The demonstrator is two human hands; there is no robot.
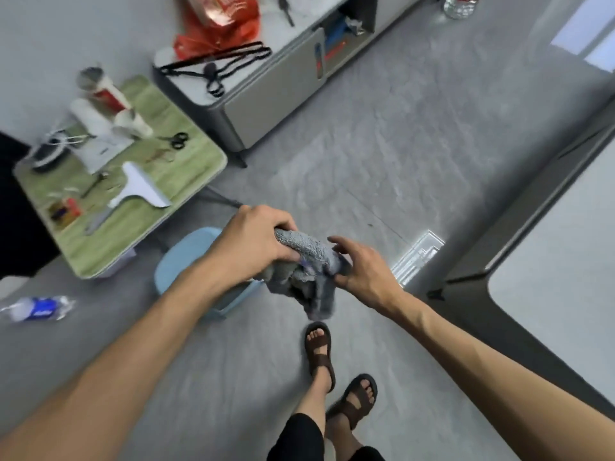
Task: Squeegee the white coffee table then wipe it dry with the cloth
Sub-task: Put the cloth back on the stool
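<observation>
Holding the cloth (pixel 309 257) in the air above the floor, your left grip (pixel 256 241) curls tight round its top, and your right grip (pixel 362 271) touches it with fingers spread. It's soft, limp and light, so gather a broad fold. The squeegee (pixel 139 188) lies near the green worktop's (pixel 109 247) edge.

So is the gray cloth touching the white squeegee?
Apart. The head view shows the cloth held in the left hand while the squeegee lies on the green table.
</observation>
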